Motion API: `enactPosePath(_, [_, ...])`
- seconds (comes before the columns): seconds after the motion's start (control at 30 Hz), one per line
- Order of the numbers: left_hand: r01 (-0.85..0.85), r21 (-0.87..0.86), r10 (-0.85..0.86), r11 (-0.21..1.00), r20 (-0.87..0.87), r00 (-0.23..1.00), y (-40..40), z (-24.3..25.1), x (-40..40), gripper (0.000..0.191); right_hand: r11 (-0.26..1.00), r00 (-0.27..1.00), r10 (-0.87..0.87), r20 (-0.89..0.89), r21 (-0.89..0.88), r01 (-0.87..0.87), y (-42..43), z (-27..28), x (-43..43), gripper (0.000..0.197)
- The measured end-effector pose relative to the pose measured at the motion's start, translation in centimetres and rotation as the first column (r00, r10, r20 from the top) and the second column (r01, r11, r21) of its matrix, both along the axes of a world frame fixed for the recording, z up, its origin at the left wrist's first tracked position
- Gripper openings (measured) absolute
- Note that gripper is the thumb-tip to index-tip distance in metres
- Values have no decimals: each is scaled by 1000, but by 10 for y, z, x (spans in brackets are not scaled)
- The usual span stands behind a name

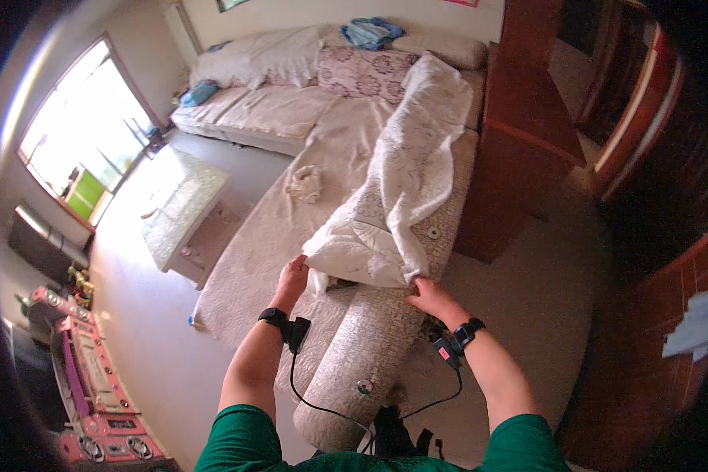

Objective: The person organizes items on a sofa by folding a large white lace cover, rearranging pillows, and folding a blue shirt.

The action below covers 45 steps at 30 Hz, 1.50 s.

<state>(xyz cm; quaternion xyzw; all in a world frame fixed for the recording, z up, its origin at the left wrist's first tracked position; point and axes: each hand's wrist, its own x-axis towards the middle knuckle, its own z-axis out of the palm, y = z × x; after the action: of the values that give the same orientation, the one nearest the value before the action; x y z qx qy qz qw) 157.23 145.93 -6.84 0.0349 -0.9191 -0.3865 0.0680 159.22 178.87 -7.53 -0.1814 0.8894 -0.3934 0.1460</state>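
A white quilted cover (419,135) lies lengthwise over the right side of a long sofa (265,265), its near edge lifted between my hands. My left hand (294,279) pinches the left corner of that edge. The right corner is gripped by my right hand (435,301), just above the rolled, patterned armrest (360,342). A crumpled beige cloth (304,183) rests on the seat to the left of the cover. Both wrists wear black straps with cabled devices.
A stone-topped coffee table (183,194) stands at the left. A red-brown wooden partition (507,165) runs close along the sofa's right side. Farther back are a floral cushion (360,74) and blue cloths (370,33). Pink panelled furniture (97,377) is at lower left.
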Motion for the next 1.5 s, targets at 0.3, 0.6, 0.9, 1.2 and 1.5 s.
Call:
enactPosePath(0.3, [98, -306, -162, 947, -194, 967, 24, 117, 78, 16, 999, 972, -25, -235, -47, 15, -12, 1, -5, 19])
enactPosePath(0.6, [-29, -29, 16, 999, -365, 931, 34, 155, 118, 15, 787, 980, -197, 35, -590, 179, 33, 93, 24, 9])
enactPosePath(0.9, [243, -729, -581, 639, -251, 774, 47, 238, 234, 9, 995, 847, -74, -527, 23, 101, 63, 154, 93, 15])
enactPosePath(1.2, [647, -254, -501, 718, 456, 735, 129, 90, 333, 13, 945, 951, 199, -235, 303, -123, 77, 3, 116, 17])
enactPosePath(1.5, [454, -113, -347, 884, 494, 798, 127, 41, 354, 24, 864, 912, 410, -26, 331, -379, 86, -21, 93, 25])
